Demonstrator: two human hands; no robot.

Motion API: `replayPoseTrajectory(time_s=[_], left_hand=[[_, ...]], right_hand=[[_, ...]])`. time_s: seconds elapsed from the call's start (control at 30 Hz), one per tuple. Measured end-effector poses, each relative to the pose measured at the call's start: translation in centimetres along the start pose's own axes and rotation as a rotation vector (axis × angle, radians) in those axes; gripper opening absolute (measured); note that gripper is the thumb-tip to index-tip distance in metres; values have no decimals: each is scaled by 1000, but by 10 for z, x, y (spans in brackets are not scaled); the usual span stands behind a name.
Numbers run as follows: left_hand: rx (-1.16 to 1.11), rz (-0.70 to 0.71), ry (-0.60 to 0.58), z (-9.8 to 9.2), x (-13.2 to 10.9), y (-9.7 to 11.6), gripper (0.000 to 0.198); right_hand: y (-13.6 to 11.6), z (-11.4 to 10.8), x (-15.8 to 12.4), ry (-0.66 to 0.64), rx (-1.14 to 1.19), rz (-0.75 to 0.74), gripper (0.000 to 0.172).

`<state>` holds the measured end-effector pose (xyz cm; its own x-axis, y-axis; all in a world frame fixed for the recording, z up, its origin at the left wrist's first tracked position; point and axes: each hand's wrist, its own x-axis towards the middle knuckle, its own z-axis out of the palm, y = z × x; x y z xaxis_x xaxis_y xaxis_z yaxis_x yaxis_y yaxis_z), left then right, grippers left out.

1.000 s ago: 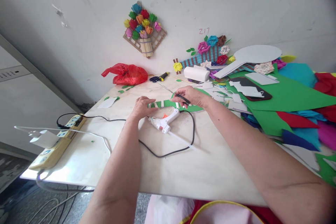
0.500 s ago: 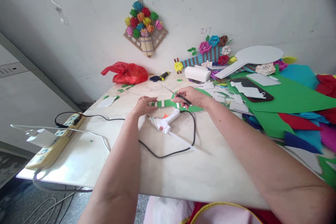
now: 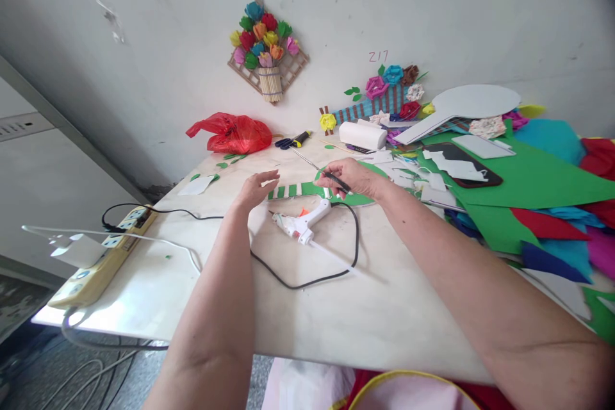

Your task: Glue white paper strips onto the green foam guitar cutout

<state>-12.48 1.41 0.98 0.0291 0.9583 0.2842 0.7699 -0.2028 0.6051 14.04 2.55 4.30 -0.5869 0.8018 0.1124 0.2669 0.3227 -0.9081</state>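
On the table lies a green guitar-like cutout (image 3: 310, 188), a long strip with white crossbars joined to a rounded part at the right. My left hand (image 3: 258, 188) hovers at the strip's left end, its fingers stretched out and holding nothing. A thin metal tool with a black handle (image 3: 337, 182) is gripped in my right hand (image 3: 354, 178), above where the strip meets the rounded part. Its slim shaft points up and left; its exact kind I cannot make out. Just in front of the cutout rests a white glue gun (image 3: 301, 223), a glue stick sticking out of its back.
A yellowish power strip (image 3: 103, 259) with cables runs along the left edge. At the back are a red plastic bag (image 3: 237, 133) and scissors (image 3: 284, 143). A white roll (image 3: 362, 135), paper scraps, a dark phone-like slab (image 3: 490, 175) and green sheets (image 3: 538, 170) crowd the right.
My left hand has lifted off the strip's left end and drawn slightly left, uncovering more white crossbars. My right hand stays nearly still with the tool.
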Motion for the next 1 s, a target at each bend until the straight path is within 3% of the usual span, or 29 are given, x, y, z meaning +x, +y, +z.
replayPoseTrajectory(time_s=[0.1,0.37,0.5,1.0], left_hand=[[-2,-31,51,-2,0,1,47],[112,-37,-112,6,4,-1,60],[119,-8,-151,12,7,-4,56],[167,-64,-178,14,11,0,62]], right_hand=[[-1,0,0,25,3,2,43],[-1,2,0,52,14,13,42],[4,3,2,50,10,4,43],[7,2,3,43,44,-3,44]])
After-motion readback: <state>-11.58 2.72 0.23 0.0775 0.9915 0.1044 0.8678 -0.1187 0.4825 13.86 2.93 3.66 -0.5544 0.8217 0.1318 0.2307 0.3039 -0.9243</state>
